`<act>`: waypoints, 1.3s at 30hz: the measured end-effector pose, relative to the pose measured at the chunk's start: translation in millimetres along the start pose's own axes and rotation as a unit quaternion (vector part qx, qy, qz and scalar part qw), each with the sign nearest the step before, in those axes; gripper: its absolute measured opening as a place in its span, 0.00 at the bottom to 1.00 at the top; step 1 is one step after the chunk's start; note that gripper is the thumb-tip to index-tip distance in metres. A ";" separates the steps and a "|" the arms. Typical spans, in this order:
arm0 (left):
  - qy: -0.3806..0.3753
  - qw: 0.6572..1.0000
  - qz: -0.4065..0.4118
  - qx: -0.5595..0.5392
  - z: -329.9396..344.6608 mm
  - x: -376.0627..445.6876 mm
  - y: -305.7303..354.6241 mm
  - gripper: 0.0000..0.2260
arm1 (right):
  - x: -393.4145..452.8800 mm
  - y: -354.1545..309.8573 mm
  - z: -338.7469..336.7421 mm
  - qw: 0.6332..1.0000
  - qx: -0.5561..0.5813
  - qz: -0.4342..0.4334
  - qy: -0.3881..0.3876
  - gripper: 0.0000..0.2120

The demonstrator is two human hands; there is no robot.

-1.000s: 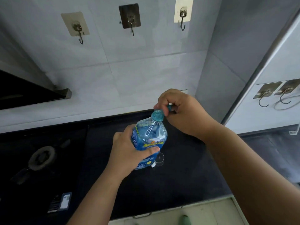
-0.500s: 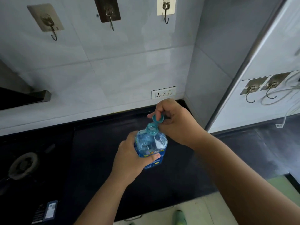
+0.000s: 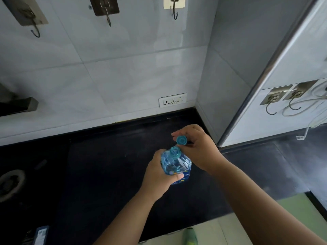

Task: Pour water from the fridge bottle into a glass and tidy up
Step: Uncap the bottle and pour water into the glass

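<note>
— Where was the water bottle (image 3: 176, 165), and what did it look like?

— It stood upright over the black countertop (image 3: 109, 167), a little right of the frame's middle. It was clear blue-tinted plastic with squarish shoulders, a blue label low on its body showing some yellow print, and a teal neck ring round an open mouth. I could not tell whether its base touched the counter.

— Which hand had it?

— The left hand (image 3: 159, 175) gripped the body from about nine o'clock, fingers curled round the far side and the thumb pressed across the near face just above the label.

— And the right hand?

— The right hand (image 3: 198, 149) sat at about one o'clock from the bottle's mouth, just beside it. Its thumb and fingertips pinched the teal cap (image 3: 181, 140), which was off the neck and turned so one round face pointed up at the camera.

— What else was around?

— A white socket plate (image 3: 172, 102) was on the tiled wall at twelve o'clock from the bottle. Three adhesive hooks hung along the top of the wall, the rightmost a white hook (image 3: 174, 7). A gas burner (image 3: 10, 184) lay at nine o'clock near the left edge, and two more metal hooks (image 3: 283, 101) with a looped white cable were on the panel at two o'clock.
</note>
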State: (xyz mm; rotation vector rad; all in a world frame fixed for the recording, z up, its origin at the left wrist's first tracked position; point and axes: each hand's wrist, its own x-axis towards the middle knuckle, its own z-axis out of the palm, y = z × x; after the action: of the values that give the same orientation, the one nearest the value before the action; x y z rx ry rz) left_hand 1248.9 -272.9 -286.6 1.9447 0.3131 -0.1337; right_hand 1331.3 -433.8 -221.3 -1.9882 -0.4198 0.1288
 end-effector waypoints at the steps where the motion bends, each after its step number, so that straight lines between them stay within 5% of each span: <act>1: -0.004 1.000 -0.003 0.007 3.7 3.5 -3.6 0.35 | 0.3 4.7 -0.2 1.000 -0.004 0.003 0.000 0.20; 18: -0.027 0.987 -0.015 0.160 21.0 24.8 -56.7 0.38 | 5.0 81.3 25.4 0.990 -0.065 0.115 -0.051 0.15; 26: -0.033 0.989 -0.025 0.144 24.0 28.0 -69.7 0.37 | 26.1 123.7 46.0 0.975 -0.084 0.196 -0.063 0.16; 34: -0.054 0.987 -0.025 0.150 22.7 31.7 -73.5 0.39 | 36.3 146.9 65.6 0.966 0.035 0.255 -0.040 0.16; 39: -0.054 0.989 -0.029 0.138 23.8 32.5 -77.3 0.39 | 43.9 168.2 69.3 0.952 -0.024 0.298 -0.069 0.16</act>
State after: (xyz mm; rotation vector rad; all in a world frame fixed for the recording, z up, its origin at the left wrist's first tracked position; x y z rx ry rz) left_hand 1259.6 -262.1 -372.4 2.1923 0.2915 -0.3352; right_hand 1392.8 -424.5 -397.8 -2.1055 0.1065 0.6434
